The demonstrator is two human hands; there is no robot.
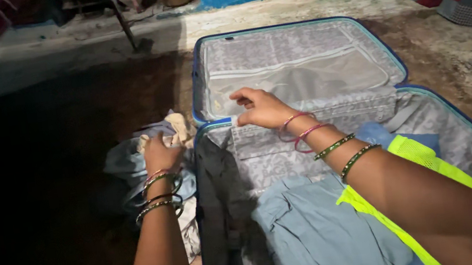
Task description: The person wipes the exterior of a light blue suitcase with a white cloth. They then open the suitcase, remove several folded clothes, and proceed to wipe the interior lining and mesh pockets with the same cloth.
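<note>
Meanwhile the left hand (160, 152) grips a cream cloth (177, 128) left of the open suitcase (296, 32), while the right hand (260, 109) pinches its hinge edge.

Both bare arms reach forward from the bottom of the view. The left hand (160, 152) extends straight ahead, fingers curled downward and closed in a grip, back of the hand facing up. The right hand (258, 108) stretches farther and crosses toward the middle, palm down, fingers bent with the fingertips (235, 97) pressing down. Bangles ring both wrists.
</note>
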